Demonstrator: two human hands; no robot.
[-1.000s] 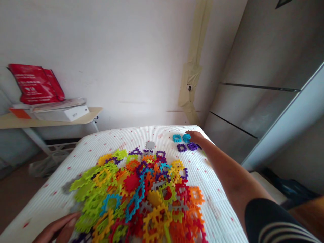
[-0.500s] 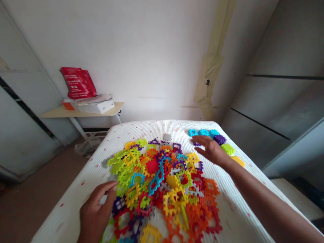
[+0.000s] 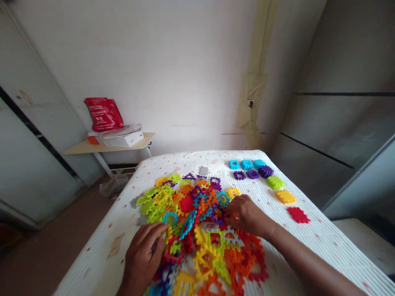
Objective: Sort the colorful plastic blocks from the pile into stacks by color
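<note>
Toothed plastic tile heap [image 3: 199, 235] lying partly hidden by curling right hand [image 3: 247, 216], left hand [image 3: 143, 255] bending at the heap's left side, either grip unclear, red tile [image 3: 298, 215] and yellow tile [image 3: 286, 196] sitting right of it

Pale wall [image 3: 185, 74], beige tape [image 3: 253, 94], grey cabinet [image 3: 336, 123], brown floor [image 3: 72, 232]
</note>
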